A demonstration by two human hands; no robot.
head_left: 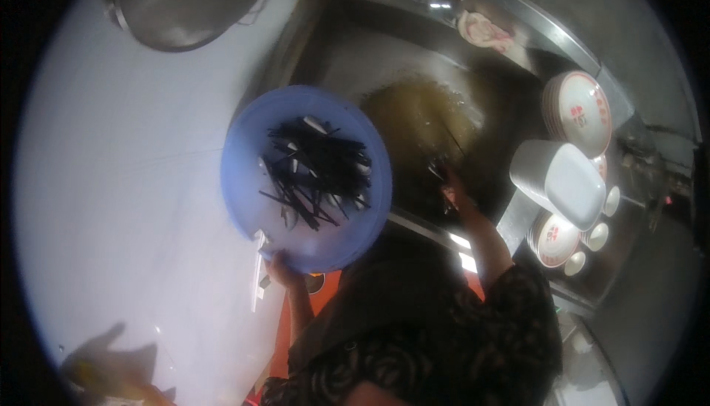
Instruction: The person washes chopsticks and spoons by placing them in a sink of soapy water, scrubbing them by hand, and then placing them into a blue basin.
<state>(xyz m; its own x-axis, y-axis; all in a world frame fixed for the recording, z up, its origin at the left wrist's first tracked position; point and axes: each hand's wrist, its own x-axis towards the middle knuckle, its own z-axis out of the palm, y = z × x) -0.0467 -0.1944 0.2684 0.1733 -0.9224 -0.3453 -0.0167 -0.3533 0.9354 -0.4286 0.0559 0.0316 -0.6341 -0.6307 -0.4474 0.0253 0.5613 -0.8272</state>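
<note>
My left hand [284,270] grips the near rim of a blue plastic basin [249,128], which is tilted at the edge between the white worktop and the sink. Inside the basin lie many dark chopsticks [333,156] and several white spoons [315,124]. My right hand [452,192] is down in the metal sink [355,45], to the right of the basin, closed around some dark, thin utensils [438,167] at the edge of yellowish, murky water [421,112]. Blur hides just what these utensils are.
A large metal pot [188,6] stands on the white worktop [127,156] at the upper left. Right of the sink are stacked round plates [585,112], white rectangular dishes [577,184] and small cups [596,237]. A crumpled cloth [482,31] lies on the far sink ledge.
</note>
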